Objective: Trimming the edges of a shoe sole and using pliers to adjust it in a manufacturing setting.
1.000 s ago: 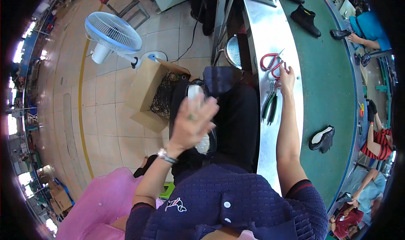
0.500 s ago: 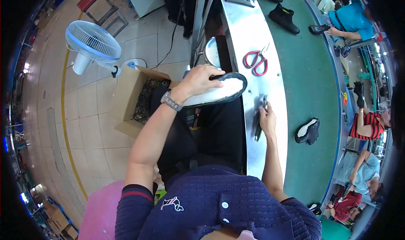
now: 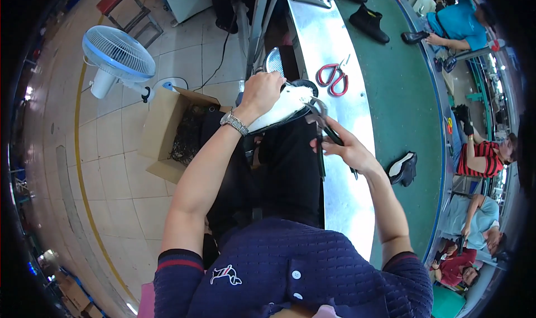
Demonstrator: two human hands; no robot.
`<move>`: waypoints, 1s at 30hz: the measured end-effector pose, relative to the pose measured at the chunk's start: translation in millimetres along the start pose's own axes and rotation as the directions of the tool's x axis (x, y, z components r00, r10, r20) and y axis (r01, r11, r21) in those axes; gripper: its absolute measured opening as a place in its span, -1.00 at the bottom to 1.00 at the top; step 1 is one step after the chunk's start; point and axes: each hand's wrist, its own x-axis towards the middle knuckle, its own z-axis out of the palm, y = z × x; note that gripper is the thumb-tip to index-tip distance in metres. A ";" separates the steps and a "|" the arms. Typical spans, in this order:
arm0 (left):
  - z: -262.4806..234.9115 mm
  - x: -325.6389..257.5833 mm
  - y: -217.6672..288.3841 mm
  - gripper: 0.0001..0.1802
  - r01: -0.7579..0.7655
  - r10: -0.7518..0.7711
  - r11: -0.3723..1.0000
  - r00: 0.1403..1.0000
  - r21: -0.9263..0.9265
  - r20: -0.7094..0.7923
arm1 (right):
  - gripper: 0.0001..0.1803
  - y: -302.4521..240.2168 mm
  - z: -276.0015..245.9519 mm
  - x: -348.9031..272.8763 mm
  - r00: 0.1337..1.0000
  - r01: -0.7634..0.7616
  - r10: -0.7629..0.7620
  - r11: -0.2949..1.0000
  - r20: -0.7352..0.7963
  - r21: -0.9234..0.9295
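**Steel pincers meet a white-faced shoe**

Over the dark trousers of the lap, beside the bench's edge, lies a long black shoe (image 3: 282,107), its smooth white oval face turned up inside a dark rim. The left hand (image 3: 262,96), above a metal-link watch (image 3: 234,123), has its grip clamped on the shoe's edge. The right hand (image 3: 352,150), at 4 o'clock from the shoe, has its grip closed around steel pincers (image 3: 316,116). Their rounded head is at the shoe's toe, the slim dark handles splayed; I cannot tell whether the jaws bite the rim.

Red-looped scissors (image 3: 338,68) lie at 2 o'clock on the shiny metal bench (image 3: 349,203). At 4 o'clock, beyond the right hand, another black shoe (image 3: 408,170) rests on the flat green belt (image 3: 393,108). A cardboard box (image 3: 156,131) holding a dark, stringy tangle (image 3: 190,134) sits at 9 o'clock; a round wire-caged fan (image 3: 120,51) stands at 10.
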 end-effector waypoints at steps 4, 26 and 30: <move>-22.1 -27.6 29.9 -0.20 0.200 -0.144 0.963 0.948 -0.180 0.282 | -0.28 -26.1 -15.4 30.0 0.988 0.071 -0.018 0.933 0.152 -0.354; 30.0 -96.9 39.1 -0.37 -0.193 0.281 0.901 0.942 0.389 -0.185 | -0.33 -64.5 0.7 11.7 0.970 0.219 -0.184 0.369 0.160 -0.903; 37.5 -93.7 41.6 -0.42 -0.200 0.301 0.898 0.929 0.392 -0.217 | -0.39 -33.5 20.0 36.9 0.875 0.188 -0.442 0.684 -0.196 -0.705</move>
